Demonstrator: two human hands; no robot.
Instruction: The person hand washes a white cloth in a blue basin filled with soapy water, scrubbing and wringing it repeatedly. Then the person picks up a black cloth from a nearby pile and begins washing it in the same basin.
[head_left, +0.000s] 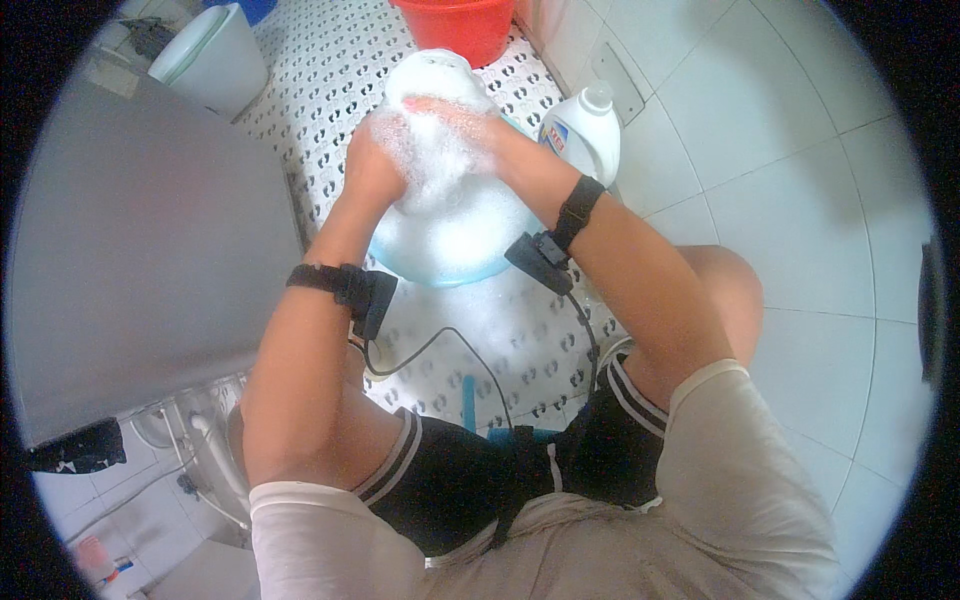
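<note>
Over a light blue basin (480,275) full of suds, both my hands work thick with white foam. A white, rounded item (432,72) sticks out beyond my fingers; the lather hides its kind. My left hand (378,162) is closed on its near left side. From the right, my right hand (470,130) presses on the same item, its fingers closed and partly buried in foam. White foam (445,235) covers the water below my hands.
A white detergent bottle (583,135) stands right of the basin by the tiled wall. Beyond is a red tub (462,28), and a white toilet-like bin (215,65) stands far left. A grey panel (150,230) borders the left. Cables (450,332) hang from my wrist straps.
</note>
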